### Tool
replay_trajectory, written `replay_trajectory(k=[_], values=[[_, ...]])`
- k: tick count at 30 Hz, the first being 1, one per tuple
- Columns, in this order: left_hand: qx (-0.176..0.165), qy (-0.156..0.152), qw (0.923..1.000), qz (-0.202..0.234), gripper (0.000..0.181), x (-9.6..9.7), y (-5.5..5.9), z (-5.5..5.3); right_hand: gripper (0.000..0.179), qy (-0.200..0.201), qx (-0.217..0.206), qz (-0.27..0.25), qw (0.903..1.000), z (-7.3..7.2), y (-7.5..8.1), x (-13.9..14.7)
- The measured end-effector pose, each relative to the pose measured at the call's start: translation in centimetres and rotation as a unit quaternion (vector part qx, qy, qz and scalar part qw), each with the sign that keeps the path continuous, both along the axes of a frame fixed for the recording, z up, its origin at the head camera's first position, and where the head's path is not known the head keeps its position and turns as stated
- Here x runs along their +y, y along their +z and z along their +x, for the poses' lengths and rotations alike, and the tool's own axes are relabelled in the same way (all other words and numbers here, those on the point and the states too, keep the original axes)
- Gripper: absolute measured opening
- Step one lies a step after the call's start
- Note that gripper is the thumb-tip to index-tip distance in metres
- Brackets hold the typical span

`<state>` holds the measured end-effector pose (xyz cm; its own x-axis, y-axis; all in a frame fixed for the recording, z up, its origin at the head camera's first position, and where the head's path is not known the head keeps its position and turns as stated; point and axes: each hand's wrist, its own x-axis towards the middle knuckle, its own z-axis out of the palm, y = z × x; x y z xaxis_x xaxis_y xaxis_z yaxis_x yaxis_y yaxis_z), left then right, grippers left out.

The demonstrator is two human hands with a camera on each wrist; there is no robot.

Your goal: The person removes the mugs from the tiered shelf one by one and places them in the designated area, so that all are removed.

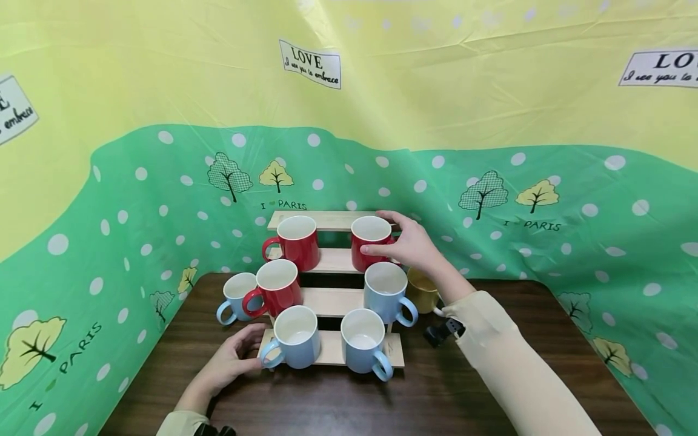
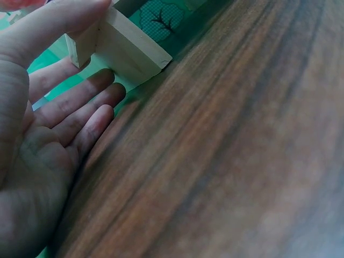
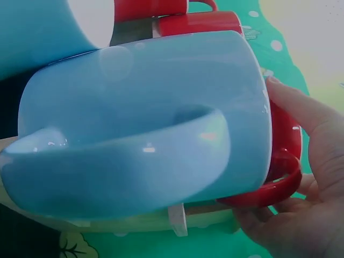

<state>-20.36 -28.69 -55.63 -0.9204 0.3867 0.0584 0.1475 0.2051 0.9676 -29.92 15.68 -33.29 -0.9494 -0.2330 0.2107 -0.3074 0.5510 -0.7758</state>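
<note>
A tiered wooden rack (image 1: 332, 303) holds red and light-blue mugs. My right hand (image 1: 406, 245) grips a red mug (image 1: 360, 253) at the right of the second tier from the top, thumb on its front and fingers behind. In the right wrist view, that mug's red handle (image 3: 277, 191) shows beside the palm, partly behind a light-blue mug (image 3: 145, 91). Low at the left, my left hand (image 1: 231, 360) holds the end of the bottom board (image 2: 129, 51), thumb above and index finger under it; the other fingers are loosely bent.
Two more red mugs, one upper (image 1: 302, 251) and one lower (image 1: 280, 297), stand on the rack's left. Light-blue mugs (image 1: 302, 351) (image 1: 362, 354) occupy the bottom tier. Beside the rack on the dark table (image 1: 349, 402) are a blue mug (image 1: 237, 290) and a yellowish mug (image 1: 420, 290).
</note>
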Motion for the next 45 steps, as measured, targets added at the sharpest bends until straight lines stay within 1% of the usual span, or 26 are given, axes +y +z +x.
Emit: replay_trajectory(k=[5, 12, 19, 24, 28, 35, 39, 45], values=[[0.017, -0.01, 0.9998, 0.008, 0.067, 0.1, -0.2, -0.1, 0.092, -0.005, -0.001, 0.011, 0.9999, 0.1, 0.0, -0.3], [0.021, -0.013, 0.9996, 0.011, 0.066, 0.0, -0.2, -0.2, 0.089, -0.011, -0.004, 0.011, 0.9999, 0.4, 0.3, -0.4], [0.036, -0.017, 0.999, 0.02, 0.064, -0.1, -0.4, -0.2, 0.088, -0.005, -0.012, 0.015, 0.9998, 0.4, 0.7, -0.6], [0.026, -0.011, 0.9995, 0.013, 0.065, -0.1, -0.3, -0.1, 0.088, 0.001, -0.017, 0.02, 0.9997, 0.4, 1.0, -0.7], [0.02, -0.012, 0.9997, 0.009, 0.066, -0.1, -0.3, -0.2, 0.088, -0.003, -0.023, 0.016, 0.9996, 0.3, 0.8, -0.6], [0.028, -0.014, 0.9994, 0.014, 0.065, 0.0, -0.4, -0.1, 0.088, -0.007, -0.024, -0.004, 0.9997, 0.2, 0.2, -0.5], [0.027, -0.015, 0.9995, 0.012, 0.066, 0.0, -0.4, 0.0, 0.086, -0.015, -0.013, -0.019, 0.9996, 0.4, 0.1, -0.5], [0.021, -0.009, 0.9997, 0.009, 0.067, 0.1, -0.2, 0.0, 0.085, -0.021, 0.028, -0.026, 0.999, 0.5, -0.2, -0.3]])
